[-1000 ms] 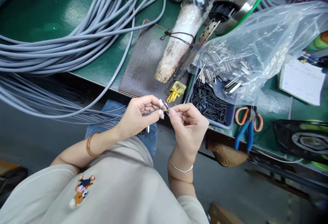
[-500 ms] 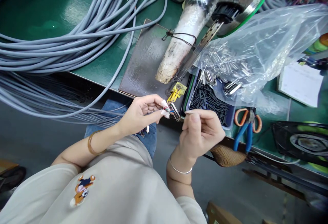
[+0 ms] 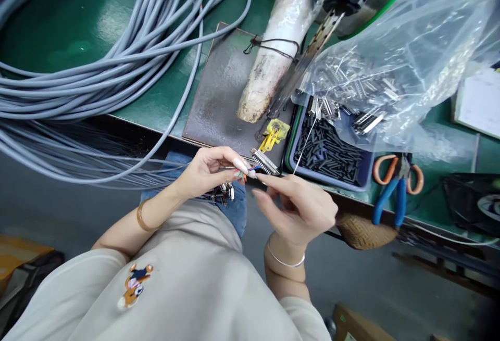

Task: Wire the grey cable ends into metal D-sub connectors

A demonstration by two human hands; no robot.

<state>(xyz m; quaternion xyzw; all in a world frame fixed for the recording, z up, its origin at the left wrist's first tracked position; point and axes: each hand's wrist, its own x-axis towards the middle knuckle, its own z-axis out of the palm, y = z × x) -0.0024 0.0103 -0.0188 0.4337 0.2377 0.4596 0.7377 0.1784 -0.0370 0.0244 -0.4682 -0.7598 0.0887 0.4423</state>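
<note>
My left hand (image 3: 214,172) pinches the thin coloured wires (image 3: 244,175) of a grey cable at its fingertips. A metal multi-pin connector (image 3: 264,162) sits at the wire ends, just past those fingertips, near the table edge. My right hand (image 3: 299,208) reaches in from the right, its index fingertip at the wires and its thumb apart from that finger. Nothing shows between its thumb and index finger. A thin silvery strand (image 3: 307,146) rises from behind this hand. Beyond the connector lies a yellow clip-like piece (image 3: 270,138).
Grey cables (image 3: 156,60) cover the left side. A white wrapped cylinder (image 3: 269,70) lies over a dark plate (image 3: 213,96). Rightward are a bin of black tubes (image 3: 332,151), a plastic bag of connectors (image 3: 422,54) and pliers (image 3: 398,187). More connectors (image 3: 224,193) lie at my lap.
My right hand has moved left to the wires, its thumb and index finger parting. The connector has turned, and coloured wire ends now show below the left fingertips. The view has shifted slightly.
</note>
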